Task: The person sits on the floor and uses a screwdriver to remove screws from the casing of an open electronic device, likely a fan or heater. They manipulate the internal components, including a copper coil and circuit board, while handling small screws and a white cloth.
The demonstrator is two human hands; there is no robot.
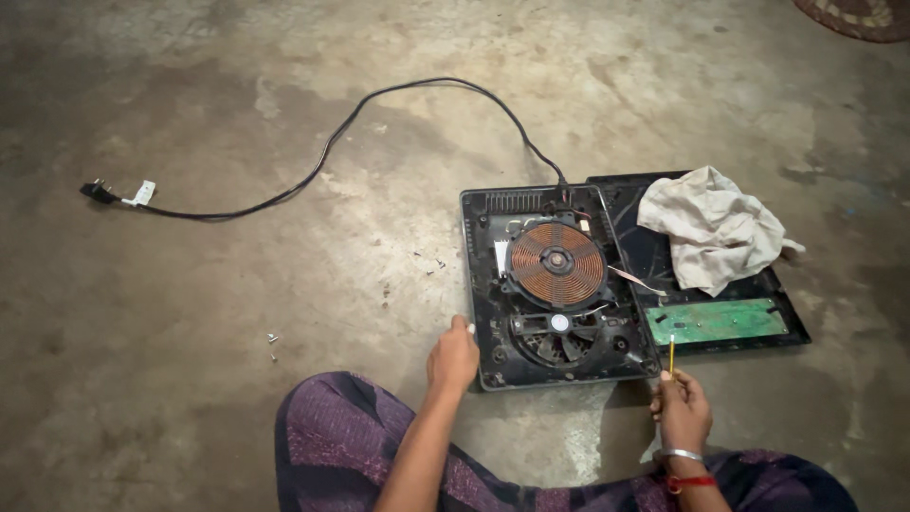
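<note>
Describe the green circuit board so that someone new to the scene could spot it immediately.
Find the opened induction cooker base on the concrete floor. Right of it lies the black top panel, under a crumpled cloth. The green circuit board lies along its near edge: flat, rectangular, the only green thing.

Stained concrete floor [284, 284], things lying on it

Opened cooker base [555, 284] centre-right, lid panel [758, 332] beside it, power cord [313, 171] upper left, loose screws [273, 339] lower left.

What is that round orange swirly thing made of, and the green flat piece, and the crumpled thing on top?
The round coil looks like copper wire: shiny reddish-orange, wound in tight rings. The green board looks like a rigid circuit board, flat and matte with small pale marks. The crumpled cloth seems to be soft off-white fabric, judging by its folds. The black casing around the coil is probably moulded plastic, dull and dusty.
</note>
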